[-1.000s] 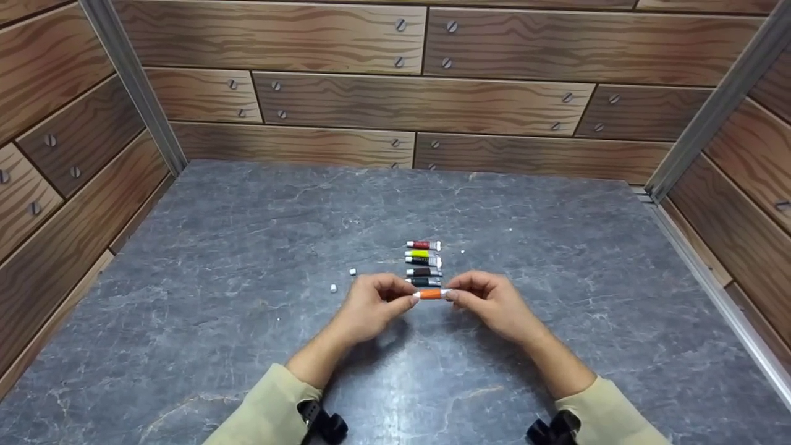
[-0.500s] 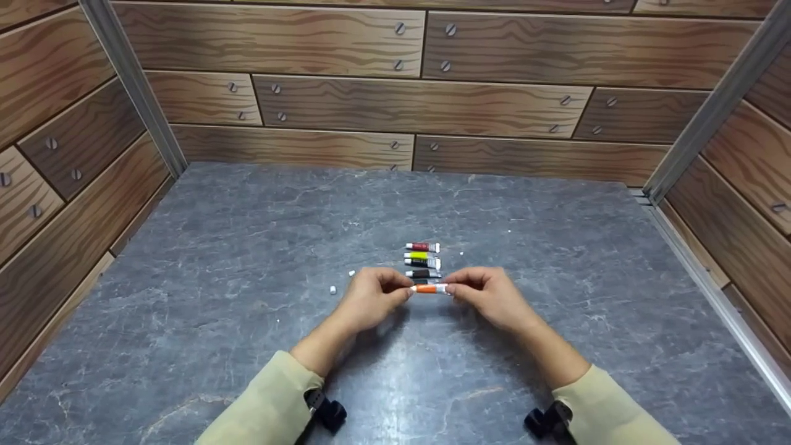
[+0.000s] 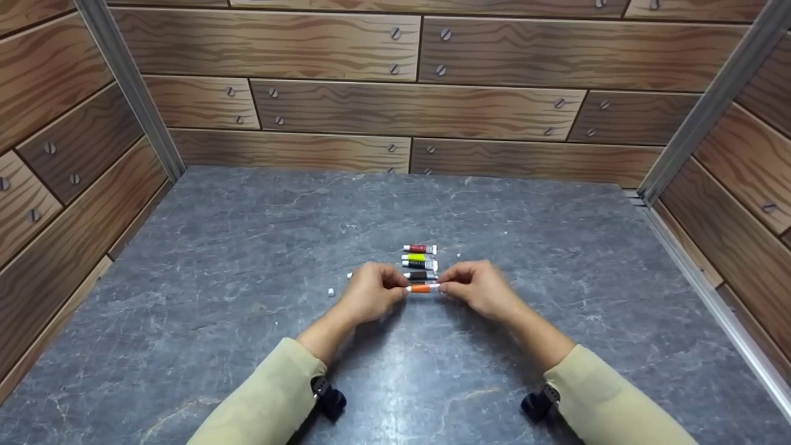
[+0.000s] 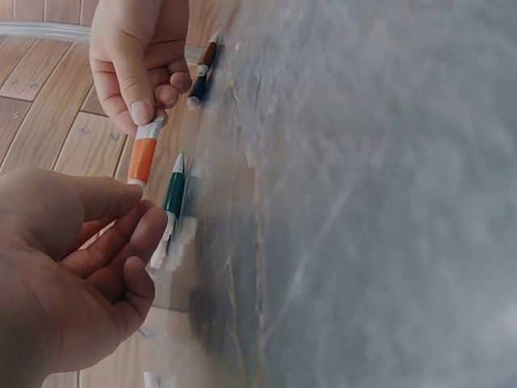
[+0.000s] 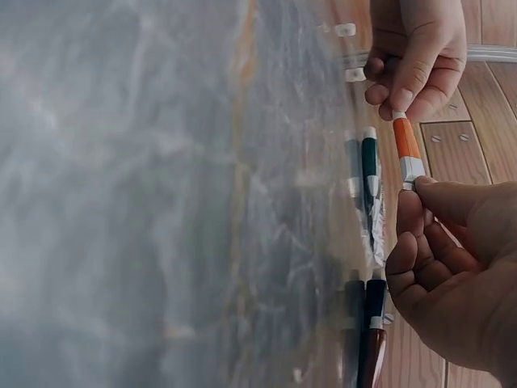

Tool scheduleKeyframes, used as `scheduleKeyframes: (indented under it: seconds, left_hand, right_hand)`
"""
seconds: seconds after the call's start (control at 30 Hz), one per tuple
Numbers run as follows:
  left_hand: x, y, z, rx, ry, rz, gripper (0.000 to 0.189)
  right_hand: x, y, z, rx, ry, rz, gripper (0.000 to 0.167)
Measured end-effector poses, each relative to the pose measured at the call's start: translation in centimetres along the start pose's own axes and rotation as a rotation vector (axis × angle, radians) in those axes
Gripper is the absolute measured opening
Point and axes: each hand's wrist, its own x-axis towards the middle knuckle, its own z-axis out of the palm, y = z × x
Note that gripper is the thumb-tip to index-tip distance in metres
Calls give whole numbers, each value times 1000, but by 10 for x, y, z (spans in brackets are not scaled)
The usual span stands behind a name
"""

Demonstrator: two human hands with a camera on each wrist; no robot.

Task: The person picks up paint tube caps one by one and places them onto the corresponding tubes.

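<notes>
Between my two hands is a small orange paint tube (image 3: 421,288) with a pale tail, held level above the table. My left hand (image 3: 371,293) pinches its white nozzle end with thumb and fingertips. At the other end, my right hand (image 3: 481,289) pinches the flat tail. Just beyond lies a short row of paint tubes: a red tube (image 3: 418,249), a yellow tube (image 3: 415,257), a dark tube (image 3: 419,264) and a blackish tube (image 3: 419,275). Another dark tube is mostly hidden behind the orange one. In the left wrist view, a green tube (image 4: 174,194) shows close by.
Left of the left hand lies a white cap (image 3: 330,292); a second white piece (image 3: 350,275) is partly covered by that hand. A tiny white bit (image 3: 458,255) sits right of the row. Wood-patterned walls (image 3: 334,111) surround the grey marbled table (image 3: 259,235).
Both hands have moved a little away from the body with the orange tube, which now covers most of the nearest dark tube. The grip at both ends stays. The head view has tilted slightly.
</notes>
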Motion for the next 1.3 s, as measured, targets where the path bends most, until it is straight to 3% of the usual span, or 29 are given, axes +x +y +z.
scheduleKeyframes:
  seconds: [0.93,1.3]
  left_hand:
    - [4,-1,3,180,16,28,7]
    - [4,-1,5,193,24,33,8]
  right_hand:
    - [5,4,10,-169,-9,-40,4]
    - [5,2,10,-179,-6,3,6]
